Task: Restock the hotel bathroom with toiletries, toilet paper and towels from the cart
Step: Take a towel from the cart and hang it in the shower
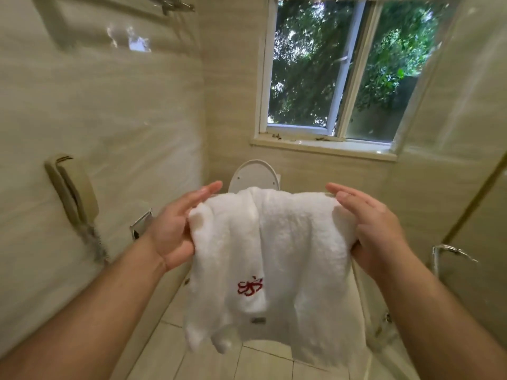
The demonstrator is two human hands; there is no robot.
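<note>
Towel stage, mid-carry. White towel [288, 242] is up in the air at centre frame, stretched betw. both hands and hanging down in loose folds, red stitched emblem [250, 286] on the lower front. It's not folded neatly and not on any rail yet.

Left hand [172, 231] is at the towel's 9 o'clock end, right hand [378, 231] at its 3 o'clock end. Fingers of both are straight and laid flat along the cloth, which is carried betw. them. Thumbs are under the fabric, so can't tell if they pinch.

Toilet [253, 174] sits at 12 o'clock, lid up, mostly hidden behind the towel. Window [329, 69] is at 1 o'clock. Wall rack [175, 4] is high at 11 o'clock, well apart from the towel; only its edge shows, w/ no cloth on that part. Prob. that's where the towel goes.

Paper holder [141, 223] is on the wall at 9 o'clock, just beyond the left wrist, too blurred and half hidden to say if a roll is in it. Wall phone [74, 187] is further out at 9. Glass shower door [480, 215] is at 3 o'clock.

Judgement: early-to-mid. One towel fetched, none seen placed. Toiletries, paper and cart aren't in view, so their status is unknown. Left to do, at least: lift, hang or fold this towel.
</note>
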